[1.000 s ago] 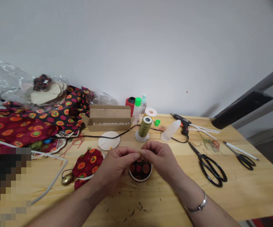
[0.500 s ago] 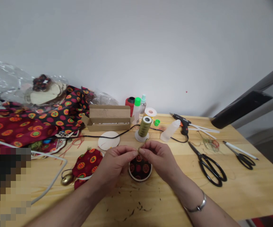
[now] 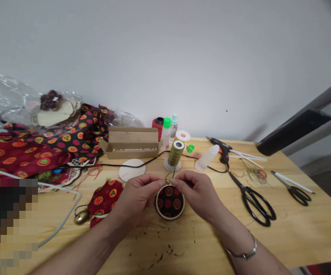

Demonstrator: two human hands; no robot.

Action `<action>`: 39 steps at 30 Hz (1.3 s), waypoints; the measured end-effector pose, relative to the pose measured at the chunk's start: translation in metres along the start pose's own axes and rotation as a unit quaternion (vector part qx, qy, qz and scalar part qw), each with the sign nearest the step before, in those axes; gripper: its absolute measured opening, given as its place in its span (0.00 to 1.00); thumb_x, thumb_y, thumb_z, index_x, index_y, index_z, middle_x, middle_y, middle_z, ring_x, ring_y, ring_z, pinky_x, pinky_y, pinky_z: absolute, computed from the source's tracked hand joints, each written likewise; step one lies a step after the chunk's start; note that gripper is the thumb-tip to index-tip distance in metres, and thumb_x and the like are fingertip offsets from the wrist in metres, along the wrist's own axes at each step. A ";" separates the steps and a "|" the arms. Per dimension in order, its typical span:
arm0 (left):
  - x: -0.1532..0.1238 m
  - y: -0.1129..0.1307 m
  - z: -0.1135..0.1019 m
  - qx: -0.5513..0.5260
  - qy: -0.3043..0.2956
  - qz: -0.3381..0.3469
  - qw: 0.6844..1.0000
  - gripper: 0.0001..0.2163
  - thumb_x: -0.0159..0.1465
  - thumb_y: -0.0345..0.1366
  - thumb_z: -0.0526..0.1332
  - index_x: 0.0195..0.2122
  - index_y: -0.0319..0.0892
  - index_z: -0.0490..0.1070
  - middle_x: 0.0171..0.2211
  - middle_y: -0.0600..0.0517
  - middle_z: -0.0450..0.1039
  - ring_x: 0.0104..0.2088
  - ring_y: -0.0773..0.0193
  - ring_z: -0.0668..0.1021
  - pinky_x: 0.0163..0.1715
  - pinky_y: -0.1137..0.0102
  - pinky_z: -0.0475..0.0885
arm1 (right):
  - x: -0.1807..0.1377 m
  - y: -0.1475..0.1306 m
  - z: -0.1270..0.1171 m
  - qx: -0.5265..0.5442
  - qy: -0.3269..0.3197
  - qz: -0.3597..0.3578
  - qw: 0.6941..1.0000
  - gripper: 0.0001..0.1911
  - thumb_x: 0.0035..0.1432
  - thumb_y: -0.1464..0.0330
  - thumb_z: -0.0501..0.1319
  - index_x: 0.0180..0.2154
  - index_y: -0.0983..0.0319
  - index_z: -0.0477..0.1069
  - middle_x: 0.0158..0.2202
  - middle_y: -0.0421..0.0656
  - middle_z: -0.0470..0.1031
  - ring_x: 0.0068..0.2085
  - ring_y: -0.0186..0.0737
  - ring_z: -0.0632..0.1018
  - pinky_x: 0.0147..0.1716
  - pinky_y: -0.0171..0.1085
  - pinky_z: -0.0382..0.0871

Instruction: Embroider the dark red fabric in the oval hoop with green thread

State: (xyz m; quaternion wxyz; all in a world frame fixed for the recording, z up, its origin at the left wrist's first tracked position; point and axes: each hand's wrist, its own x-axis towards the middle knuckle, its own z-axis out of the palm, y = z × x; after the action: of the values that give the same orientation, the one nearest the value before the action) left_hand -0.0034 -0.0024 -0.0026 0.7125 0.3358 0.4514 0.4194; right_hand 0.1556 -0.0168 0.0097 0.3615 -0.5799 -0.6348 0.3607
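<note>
A round piece of black flower-print fabric with a white rim [image 3: 170, 204] lies on the table between my hands. At its top edge a thin olive cord [image 3: 173, 174] stands up. My left hand [image 3: 141, 193] pinches the cord with thumb and forefinger. Opposite it, my right hand [image 3: 195, 194] pinches the cord too, close to the rim. Just behind them stands an olive thread spool [image 3: 176, 153]. Maroon flower-print fabric [image 3: 108, 196], partly behind my left forearm, lies beside a brass bell [image 3: 81, 217].
Black-handled scissors [image 3: 257, 204] and a smaller pair [image 3: 296, 194] lie on the right. Farther back are a glue gun [image 3: 223, 149], a translucent bottle [image 3: 207, 158] and an open cardboard box [image 3: 132, 152]. Printed fabric [image 3: 22, 156] is heaped at left. A white cable [image 3: 65, 217] crosses the left side.
My fingertips have moved slightly apart, with both hands still pinching. More of the cord and the top of the round piece's rim now show between them.
</note>
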 end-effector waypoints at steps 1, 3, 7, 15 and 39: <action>0.000 0.000 0.001 0.010 0.006 0.002 1.000 0.03 0.48 0.33 0.67 0.22 0.39 0.75 0.09 0.62 0.58 0.11 0.80 0.57 0.11 0.82 0.48 | -0.001 -0.001 0.000 0.002 0.001 0.002 1.000 0.11 0.54 0.66 0.58 0.24 0.64 0.71 0.21 0.39 0.69 0.24 0.32 0.67 0.23 0.30 0.61; 0.000 0.001 0.002 0.028 0.014 0.005 0.999 0.03 0.48 0.33 0.67 0.22 0.39 0.75 0.09 0.62 0.58 0.11 0.80 0.57 0.11 0.81 0.48 | -0.004 -0.002 0.001 0.018 -0.001 0.006 1.000 0.11 0.54 0.65 0.57 0.25 0.64 0.71 0.20 0.39 0.70 0.23 0.32 0.67 0.22 0.30 0.61; 0.000 0.001 0.002 0.034 0.016 0.010 0.999 0.04 0.49 0.34 0.67 0.22 0.39 0.75 0.11 0.61 0.62 0.11 0.79 0.57 0.12 0.81 0.51 | -0.011 -0.007 0.004 -0.006 0.002 -0.030 1.000 0.10 0.56 0.65 0.56 0.27 0.62 0.71 0.21 0.39 0.71 0.23 0.32 0.69 0.23 0.31 0.62; 0.001 -0.001 0.000 0.033 0.019 0.009 0.999 0.03 0.50 0.33 0.66 0.24 0.39 0.75 0.17 0.57 0.71 0.19 0.73 0.70 0.19 0.80 0.63 | -0.021 -0.006 0.014 -0.215 0.005 -0.258 0.942 0.08 0.59 0.71 0.52 0.34 0.63 0.70 0.27 0.42 0.72 0.28 0.35 0.70 0.28 0.34 0.60; 0.003 -0.004 -0.002 -0.070 -0.021 -0.049 0.996 0.07 0.48 0.35 0.68 0.22 0.38 0.71 0.11 0.64 0.52 0.13 0.78 0.54 0.12 0.81 0.48 | -0.006 -0.006 0.006 0.084 0.084 -0.052 0.992 0.09 0.56 0.66 0.56 0.27 0.63 0.70 0.31 0.44 0.72 0.34 0.38 0.72 0.36 0.37 0.66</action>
State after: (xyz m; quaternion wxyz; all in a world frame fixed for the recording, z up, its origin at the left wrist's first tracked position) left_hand -0.0030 -0.0007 -0.0078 0.7633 0.2717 0.4215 0.4072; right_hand 0.1476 -0.0231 0.0120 0.4788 -0.5420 -0.5991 0.3436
